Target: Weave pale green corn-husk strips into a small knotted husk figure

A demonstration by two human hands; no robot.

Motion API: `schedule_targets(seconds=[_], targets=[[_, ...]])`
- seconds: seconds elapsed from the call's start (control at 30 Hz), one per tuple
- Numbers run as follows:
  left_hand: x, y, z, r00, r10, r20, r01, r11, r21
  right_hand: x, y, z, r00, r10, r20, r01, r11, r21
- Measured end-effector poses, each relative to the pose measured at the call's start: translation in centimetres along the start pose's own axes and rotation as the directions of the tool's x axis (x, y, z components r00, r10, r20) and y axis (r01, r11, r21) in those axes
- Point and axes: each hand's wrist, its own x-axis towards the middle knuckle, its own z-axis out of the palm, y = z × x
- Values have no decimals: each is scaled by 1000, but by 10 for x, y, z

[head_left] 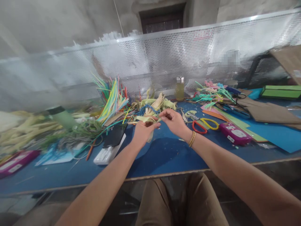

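Above the blue table, my left hand [144,131] is closed on a pale green strip [145,119] that looks like corn husk, thumb pressed along it. My right hand [173,121], wearing a gold bracelet at the wrist, pinches at the right end of the same strip; its fingertips partly hide that end. Right behind the hands lies a heap of dry husks [157,102] in straw and green tones, with a twisted blue cord [149,109] across it. Scissors [204,124] with red and yellow handles lie to the right of my right hand.
Bundled pipe cleaners [113,100] rise at the back left. A phone [115,135] rests partly on a white box [108,155]. A jar [180,89] stands near the perforated metal screen [202,56]. To the right are a purple box [235,134] and blue paper sheets [277,133].
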Motion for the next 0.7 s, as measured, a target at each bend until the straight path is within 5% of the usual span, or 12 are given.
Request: schedule_targets(seconds=[0.27,0.7], targets=[[0,1,-1,997,72,-18,-70,992,105,6,4,-2,993,105,-62,-88,970,227],[2,-8,-6,983,178,-34,-162,947,277,13,14,-11,961,189,-201,-143,964,222]])
